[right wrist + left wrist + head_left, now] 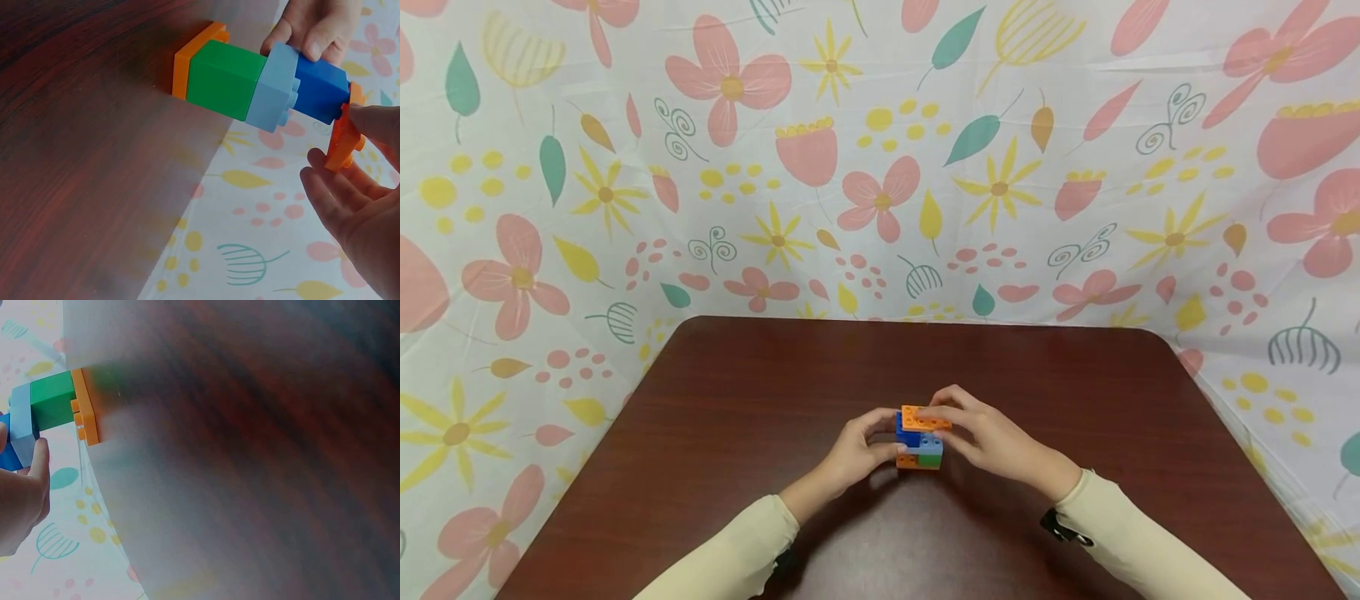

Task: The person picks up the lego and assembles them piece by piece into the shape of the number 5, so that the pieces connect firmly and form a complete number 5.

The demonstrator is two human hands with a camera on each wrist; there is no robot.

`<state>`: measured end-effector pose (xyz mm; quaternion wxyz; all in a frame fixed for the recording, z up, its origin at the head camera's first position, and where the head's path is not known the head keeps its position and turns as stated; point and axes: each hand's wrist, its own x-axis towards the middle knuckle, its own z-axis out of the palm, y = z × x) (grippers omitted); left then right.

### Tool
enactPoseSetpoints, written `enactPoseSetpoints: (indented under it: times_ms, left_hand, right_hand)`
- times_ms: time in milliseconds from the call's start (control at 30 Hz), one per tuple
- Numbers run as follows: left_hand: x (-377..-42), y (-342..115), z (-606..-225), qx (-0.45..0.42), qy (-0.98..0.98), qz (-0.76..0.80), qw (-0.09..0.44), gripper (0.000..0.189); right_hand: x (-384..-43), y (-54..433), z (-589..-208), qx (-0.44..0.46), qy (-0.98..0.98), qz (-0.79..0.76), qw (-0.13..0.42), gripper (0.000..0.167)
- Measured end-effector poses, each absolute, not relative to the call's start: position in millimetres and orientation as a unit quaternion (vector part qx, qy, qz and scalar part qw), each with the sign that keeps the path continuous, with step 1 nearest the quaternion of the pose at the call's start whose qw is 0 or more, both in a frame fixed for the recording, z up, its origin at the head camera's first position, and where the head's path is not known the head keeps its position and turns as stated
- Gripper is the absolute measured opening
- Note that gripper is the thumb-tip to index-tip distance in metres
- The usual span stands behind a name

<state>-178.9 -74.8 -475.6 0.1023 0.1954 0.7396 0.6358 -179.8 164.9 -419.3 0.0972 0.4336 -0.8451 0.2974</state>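
Observation:
A stack of toy building bricks stands on the table. From the bottom it has an orange plate (182, 69), a green brick (226, 80), a light blue plate (273, 87) and a blue brick (322, 89). My left hand (854, 454) grips the stack's side, thumb and fingers at the light blue and blue pieces. At the top, my right hand (996, 437) pinches an orange plate (344, 140) between thumb and fingers. This upper plate sits against the blue brick's top and juts out past it toward the right hand.
The dark brown wooden table (760, 375) extends around the stack on every side. Behind it and at both sides hangs a white cloth (880, 108) printed with flowers and leaves.

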Motion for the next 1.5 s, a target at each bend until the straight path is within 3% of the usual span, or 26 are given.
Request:
enactPoseSetpoints:
  times_ms: [1000, 1500]
  left_hand:
    - [-178, -75, -471, 0.197, 0.741, 0.634, 0.106, 0.043]
    - [-167, -76, -442, 0.209, 0.739, 0.631, 0.109, 0.041]
  right_hand:
    - [-181, 155, -405, 0.439, -0.864, 0.24, 0.053, 0.032]
    - [-179, 154, -407, 0.434, -0.871, 0.219, 0.063, 0.034]
